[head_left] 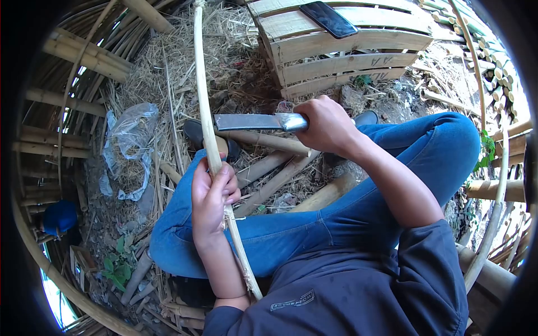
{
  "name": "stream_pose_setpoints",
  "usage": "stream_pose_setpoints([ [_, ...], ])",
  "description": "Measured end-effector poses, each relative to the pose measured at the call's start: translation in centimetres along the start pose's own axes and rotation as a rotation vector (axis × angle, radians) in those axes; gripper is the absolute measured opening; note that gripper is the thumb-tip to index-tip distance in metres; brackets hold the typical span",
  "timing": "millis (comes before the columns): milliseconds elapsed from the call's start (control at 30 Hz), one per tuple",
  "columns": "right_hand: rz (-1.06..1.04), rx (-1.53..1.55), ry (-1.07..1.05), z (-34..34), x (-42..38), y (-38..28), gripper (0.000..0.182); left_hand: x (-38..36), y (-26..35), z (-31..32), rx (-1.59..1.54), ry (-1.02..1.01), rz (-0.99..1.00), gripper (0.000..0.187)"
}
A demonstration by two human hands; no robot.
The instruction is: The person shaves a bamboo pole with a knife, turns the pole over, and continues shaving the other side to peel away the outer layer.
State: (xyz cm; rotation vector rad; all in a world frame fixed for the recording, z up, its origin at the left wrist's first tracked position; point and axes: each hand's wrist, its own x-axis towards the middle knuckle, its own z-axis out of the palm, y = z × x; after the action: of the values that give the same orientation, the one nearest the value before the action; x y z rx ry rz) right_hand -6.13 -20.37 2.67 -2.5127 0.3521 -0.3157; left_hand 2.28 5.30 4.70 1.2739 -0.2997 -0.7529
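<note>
My left hand is closed around a long pale bamboo strip, which runs from the top of the view down past my left forearm. Shavings and rough fibres cling to its lower part. In my right hand is a knife with a broad flat blade and a silvery wrapping where blade meets handle. The blade points left, its squared tip close beside the strip, above my left hand. My fingers hide most of the handle.
A slatted wooden crate stands ahead with a phone on top. Bamboo pieces lie between my legs. A crumpled plastic bag rests on the straw-covered ground at left. Cut bamboo poles are stacked at right.
</note>
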Motion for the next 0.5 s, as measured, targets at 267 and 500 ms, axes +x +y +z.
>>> stream_pose_setpoints([
  [267, -0.05, 0.131, -0.013, -0.1, -0.6, -0.8, 0.019, -0.6, 1.3, 0.8, 0.085, -0.001, -0.108, 0.042],
  [500, -0.094, 0.082, -0.096, 0.9, -1.1, -1.1, 0.017, -0.8, 0.1, 1.1, 0.006, -0.035, -0.213, 0.032],
])
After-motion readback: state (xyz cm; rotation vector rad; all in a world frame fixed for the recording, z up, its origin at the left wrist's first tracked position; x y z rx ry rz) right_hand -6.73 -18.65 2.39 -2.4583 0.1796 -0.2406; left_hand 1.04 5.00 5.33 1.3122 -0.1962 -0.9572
